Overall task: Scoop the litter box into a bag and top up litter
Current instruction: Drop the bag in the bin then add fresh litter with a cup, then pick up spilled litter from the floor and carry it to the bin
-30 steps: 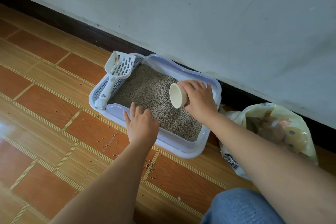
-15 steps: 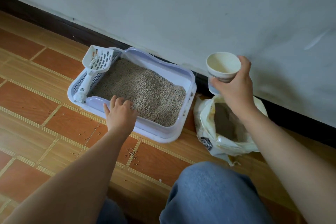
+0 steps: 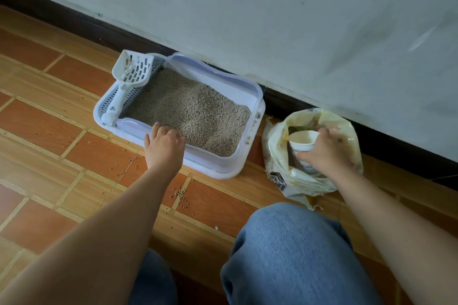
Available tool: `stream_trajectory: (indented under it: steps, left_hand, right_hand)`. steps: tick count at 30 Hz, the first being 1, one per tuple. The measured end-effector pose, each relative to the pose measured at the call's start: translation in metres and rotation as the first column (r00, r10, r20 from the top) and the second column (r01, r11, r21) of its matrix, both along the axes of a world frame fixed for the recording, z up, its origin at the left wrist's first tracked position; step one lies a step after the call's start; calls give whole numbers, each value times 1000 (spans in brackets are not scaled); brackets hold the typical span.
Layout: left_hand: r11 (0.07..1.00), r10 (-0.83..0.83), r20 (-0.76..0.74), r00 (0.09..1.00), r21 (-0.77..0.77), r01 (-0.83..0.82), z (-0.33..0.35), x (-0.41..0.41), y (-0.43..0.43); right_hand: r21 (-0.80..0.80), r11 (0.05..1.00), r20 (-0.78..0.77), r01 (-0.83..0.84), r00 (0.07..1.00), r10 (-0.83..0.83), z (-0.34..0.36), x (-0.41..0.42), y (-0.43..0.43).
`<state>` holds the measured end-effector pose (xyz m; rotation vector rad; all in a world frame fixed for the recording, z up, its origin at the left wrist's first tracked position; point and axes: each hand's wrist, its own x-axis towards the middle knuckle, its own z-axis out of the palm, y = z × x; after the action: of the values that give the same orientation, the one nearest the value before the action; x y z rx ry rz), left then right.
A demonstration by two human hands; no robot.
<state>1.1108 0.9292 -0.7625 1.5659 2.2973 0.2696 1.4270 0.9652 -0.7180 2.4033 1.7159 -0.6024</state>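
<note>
**While the cup's down in the bag: spill risks + count**

Since my R hand [image 3: 327,153] has its fingers curled round the paper cup [image 3: 301,141] inside the litter bag [image 3: 275,146], just R of the litter box [image 3: 210,67], an overfull cup could shed pellets crossing over; stray pellets [image 3: 179,194] already dot the floor [image 3: 49,131]. The soft bag may slump if I drag it. L hand [image 3: 164,148] rests on the box's near rim, fingers loose, gripping nothing; lean hard & it could tilt. Count: 1 box, 1 scoop [image 3: 131,74], 1 cup, 1 bag, 2 hands.
</note>
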Motion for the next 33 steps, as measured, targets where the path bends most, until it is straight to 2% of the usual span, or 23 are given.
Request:
stream_trajectory:
  steps: [8, 12, 14, 17, 19, 21, 23, 26, 30, 33]
  left_hand:
    - [1000, 23, 13, 1000, -2, -23, -2, 6, 1]
    - [1000, 27, 12, 1000, 0, -27, -3, 7, 0]
    - [1000, 25, 10, 1000, 5, -25, -3, 7, -1]
    - [1000, 25, 14, 1000, 6, -25, -2, 7, -2]
    - [1000, 20, 9, 1000, 8, -20, -1, 7, -3]
    - [1000, 12, 2, 1000, 20, -12, 0, 6, -4]
    - [999, 4, -13, 1000, 39, -3, 0, 2, -6]
    - [999, -27, -91, 995, 36, 31, 1, -9, -8]
    - [1000, -8, -150, 989, 28, 12, 4, -32, -9]
    - [997, 48, -143, 989, 66, -38, 10, -50, -11]
  right_hand:
    - [-77, 997, 0, -20, 1000, 20, -16, -8, 10]
    - [-128, 989, 84, -81, 992, 92, -16, -10, 7]
    - [-95, 990, 96, -101, 989, 110, -14, -12, 5]
    - [149, 985, 68, -88, 995, 79, -8, -17, 3]
    - [385, 919, 5, -85, 996, 90, 2, -23, 5]
    - [549, 827, -73, -121, 979, 191, 18, -36, 10]
    - [639, 748, -144, -179, 927, 345, 29, -55, 21]
    - [689, 668, -188, -280, 821, 539, 27, -96, 44]
    - [634, 631, -249, -446, 655, 714, 21, -157, 53]
    - [601, 564, -254, -567, 533, 807, 16, -190, 47]
